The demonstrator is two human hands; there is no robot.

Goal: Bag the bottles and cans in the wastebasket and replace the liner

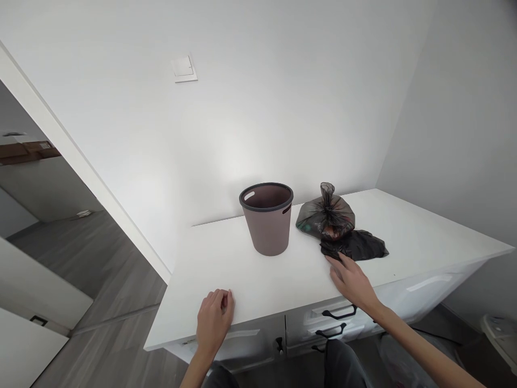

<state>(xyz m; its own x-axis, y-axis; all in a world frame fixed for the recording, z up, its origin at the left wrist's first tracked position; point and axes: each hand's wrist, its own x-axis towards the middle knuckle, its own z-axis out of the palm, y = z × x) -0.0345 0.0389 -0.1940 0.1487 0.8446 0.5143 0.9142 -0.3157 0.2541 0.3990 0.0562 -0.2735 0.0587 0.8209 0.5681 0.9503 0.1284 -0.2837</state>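
My left hand (215, 319) rests at the front edge of the white cabinet top, fingers curled in a loose fist with nothing visible in it. My right hand (355, 283) is open, its fingers stretched out at the near edge of a flattened black plastic bag (359, 246). Whether the fingertips touch that bag or only lie beside it, I cannot tell. Behind it sits a knotted, see-through black garbage bag (329, 215) with colourful contents. An upright mauve trash can (270, 231) with a dark rim and handle holes stands left of the bags, without a liner showing.
The white cabinet (194, 258) backs onto a wall with a light switch (184, 68). Black drawer handles (340, 312) stick out below its front edge. A doorway opens at left onto a grey wood floor (117, 302). A white appliance (501, 337) stands at lower right.
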